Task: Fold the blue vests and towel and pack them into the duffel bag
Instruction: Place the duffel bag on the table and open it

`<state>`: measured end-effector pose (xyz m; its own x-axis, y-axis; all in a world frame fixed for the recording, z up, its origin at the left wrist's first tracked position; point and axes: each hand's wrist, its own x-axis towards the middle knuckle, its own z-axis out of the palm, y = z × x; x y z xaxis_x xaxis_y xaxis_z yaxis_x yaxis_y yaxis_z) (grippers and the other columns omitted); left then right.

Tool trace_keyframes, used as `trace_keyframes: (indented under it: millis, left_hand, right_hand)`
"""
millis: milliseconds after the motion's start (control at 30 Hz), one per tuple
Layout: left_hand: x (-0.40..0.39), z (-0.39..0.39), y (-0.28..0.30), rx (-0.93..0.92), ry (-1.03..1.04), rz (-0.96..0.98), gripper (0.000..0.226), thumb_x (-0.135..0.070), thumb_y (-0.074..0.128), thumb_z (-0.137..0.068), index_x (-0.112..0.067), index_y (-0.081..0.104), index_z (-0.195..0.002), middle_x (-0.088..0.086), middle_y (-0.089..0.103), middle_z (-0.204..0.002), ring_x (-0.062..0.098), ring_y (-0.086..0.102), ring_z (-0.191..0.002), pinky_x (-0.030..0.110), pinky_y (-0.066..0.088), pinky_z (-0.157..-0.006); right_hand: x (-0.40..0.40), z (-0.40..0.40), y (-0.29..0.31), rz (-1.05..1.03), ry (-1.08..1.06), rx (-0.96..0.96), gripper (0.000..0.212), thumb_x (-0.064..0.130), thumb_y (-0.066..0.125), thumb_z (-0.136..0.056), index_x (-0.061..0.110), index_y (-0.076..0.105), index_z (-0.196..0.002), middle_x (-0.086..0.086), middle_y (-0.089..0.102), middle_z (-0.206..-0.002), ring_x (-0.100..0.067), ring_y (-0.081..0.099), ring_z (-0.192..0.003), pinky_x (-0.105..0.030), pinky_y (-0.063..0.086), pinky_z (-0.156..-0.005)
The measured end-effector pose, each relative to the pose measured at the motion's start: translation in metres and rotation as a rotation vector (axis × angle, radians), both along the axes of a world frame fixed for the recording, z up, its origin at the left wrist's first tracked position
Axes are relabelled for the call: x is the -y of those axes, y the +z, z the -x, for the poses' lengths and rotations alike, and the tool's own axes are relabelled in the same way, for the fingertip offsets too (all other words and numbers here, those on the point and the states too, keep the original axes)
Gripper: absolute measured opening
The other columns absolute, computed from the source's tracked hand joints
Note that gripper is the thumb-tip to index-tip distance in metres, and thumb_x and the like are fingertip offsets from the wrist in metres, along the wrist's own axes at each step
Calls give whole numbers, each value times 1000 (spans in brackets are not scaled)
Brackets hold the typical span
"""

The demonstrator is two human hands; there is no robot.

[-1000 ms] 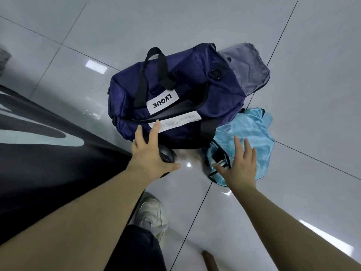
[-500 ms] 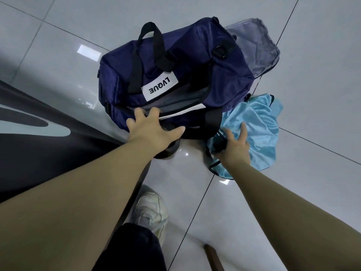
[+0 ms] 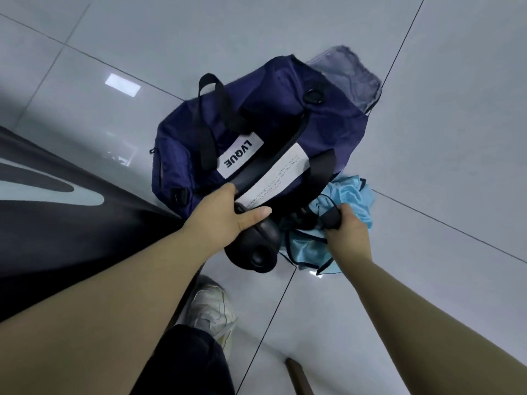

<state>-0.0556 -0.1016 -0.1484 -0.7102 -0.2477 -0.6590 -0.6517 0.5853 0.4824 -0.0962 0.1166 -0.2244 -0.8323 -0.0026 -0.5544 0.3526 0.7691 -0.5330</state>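
Observation:
A navy duffel bag [image 3: 328, 124] with black handles and a white "LVQUE" label lies on the pale tiled floor. Its top opening gapes as a dark slit. My left hand [image 3: 225, 215] grips the near rim of that opening, fingers tucked inside and thumb on the outside. A crumpled light blue vest [image 3: 350, 198] with dark trim lies on the floor against the bag's near right side. My right hand [image 3: 348, 232] is above the vest, curled round a black strap [image 3: 332, 219] that seems to be the bag's near handle. A grey towel [image 3: 350, 72] lies behind the bag's far end.
A black rounded object [image 3: 256, 252] sits just under my left hand by the bag. My pale shoe [image 3: 211, 309] and dark trouser leg are below it. A large dark surface [image 3: 57, 223] fills the left side. A brown object [image 3: 299, 377] pokes in at the bottom edge.
My left hand went from lying flat on the bag to gripping its rim. My right hand left the vest's surface and closed on the black strap. The bag's opening now gapes wider.

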Motion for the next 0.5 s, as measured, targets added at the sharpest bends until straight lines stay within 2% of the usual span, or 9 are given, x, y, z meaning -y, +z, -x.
trace_keyframes:
  millis: [100, 200, 367, 500]
  left_hand:
    - [-5, 6, 28, -85, 31, -47, 36, -53, 66, -79, -25, 51, -95, -19, 58, -92, -6, 53, -81, 8, 37, -64]
    - [-11, 9, 61, -135, 76, -88, 27, -49, 66, -81, -31, 46, -86, -21, 57, -88, -9, 52, -79, 10, 36, -59]
    - [-18, 0, 110, -159, 93, -169, 32, -39, 65, -86, -25, 43, -106, -19, 53, -96, -5, 51, -85, 11, 37, -62]
    - [-25, -7, 158, -238, 105, -167, 36, -37, 66, -86, -21, 46, -111, -13, 56, -99, 0, 54, -91, 17, 41, -71]
  right_hand:
    - [-7, 0, 36, 99, -103, -57, 20, -1, 50, -85, 17, 48, -94, 5, 54, -78, -20, 52, -72, -30, 42, -60]
    - [-6, 2, 78, 241, -171, -144, 21, 4, 53, -87, 23, 49, -95, 2, 57, -82, -20, 54, -74, -31, 45, -60]
    - [-1, 12, 151, 394, -202, -296, 23, 0, 56, -87, 21, 50, -94, 8, 56, -78, -6, 51, -67, -10, 40, -53]
    - [6, 18, 210, 483, -177, -379, 32, -2, 58, -86, 28, 48, -82, 9, 54, -74, 1, 49, -60, -10, 40, -54]
